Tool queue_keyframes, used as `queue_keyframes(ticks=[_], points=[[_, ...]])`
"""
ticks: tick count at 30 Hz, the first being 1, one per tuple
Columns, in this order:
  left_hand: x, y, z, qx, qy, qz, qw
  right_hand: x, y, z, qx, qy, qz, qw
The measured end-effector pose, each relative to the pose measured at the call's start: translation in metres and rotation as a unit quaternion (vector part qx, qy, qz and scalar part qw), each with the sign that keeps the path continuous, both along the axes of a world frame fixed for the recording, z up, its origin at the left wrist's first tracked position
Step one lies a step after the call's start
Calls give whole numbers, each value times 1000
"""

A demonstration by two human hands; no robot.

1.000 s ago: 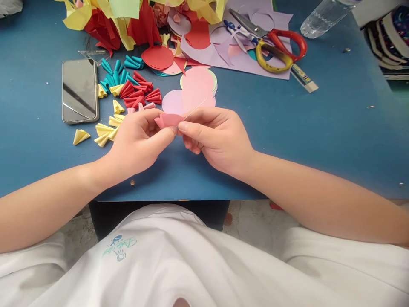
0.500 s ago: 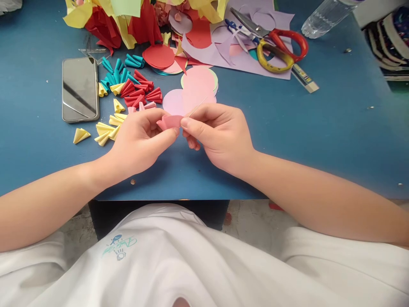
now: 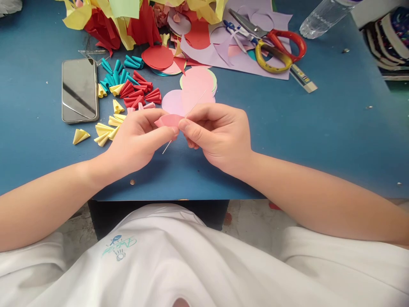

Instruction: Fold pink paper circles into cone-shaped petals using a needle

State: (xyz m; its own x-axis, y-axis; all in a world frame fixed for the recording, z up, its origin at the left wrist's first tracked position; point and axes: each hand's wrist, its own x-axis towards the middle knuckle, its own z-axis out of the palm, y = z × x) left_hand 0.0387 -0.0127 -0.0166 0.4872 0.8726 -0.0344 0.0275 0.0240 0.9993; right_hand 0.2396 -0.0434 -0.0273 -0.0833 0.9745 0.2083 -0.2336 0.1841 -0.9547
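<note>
My left hand (image 3: 140, 136) pinches a folded piece of pink paper (image 3: 169, 120) between thumb and fingers. My right hand (image 3: 220, 136) meets it at the paper's right end, thumb and fingertips closed on the paper and on a thin pale stick (image 3: 196, 104). The stick slants past the fingertips, one end showing above my right hand and the other below my left thumb. Just beyond the hands lie pink paper circles (image 3: 198, 83) and a lilac paper circle (image 3: 171, 101). Left of them are small rolled paper cones: yellow (image 3: 105, 131), red (image 3: 137, 94) and teal (image 3: 116, 74).
A phone (image 3: 79, 90) lies at the left. Scissors with red and yellow handles (image 3: 281, 49), lilac paper scraps (image 3: 207, 53) and a cutter knife (image 3: 303, 79) lie at the back. A clear bottle (image 3: 322, 19) is at upper right; crumpled red and yellow paper (image 3: 104, 27) is at upper left.
The pink paper has turned slightly and looks more closed at its left end. The stick has shifted down through the fingers, so its lower end now shows below my left thumb.
</note>
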Motion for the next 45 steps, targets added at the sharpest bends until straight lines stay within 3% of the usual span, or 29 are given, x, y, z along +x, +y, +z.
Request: queue_keyframes(ticks=[8,16,25,34,45], points=[[2,-2,2,19,20,21,999,-1,0,4,3,-13,-18,1000],[3,-8,14,164,91,36,982,1,0,-5,30,-73,-38,996],[-1,-3,4,83,41,46,995,5,1,-7,89,-69,-12,994],[4,-7,13,125,68,36,989,2,-10,6,-16,-56,-11,998],[-1,-4,15,153,91,5,984,6,-6,0,29,-58,-19,998]])
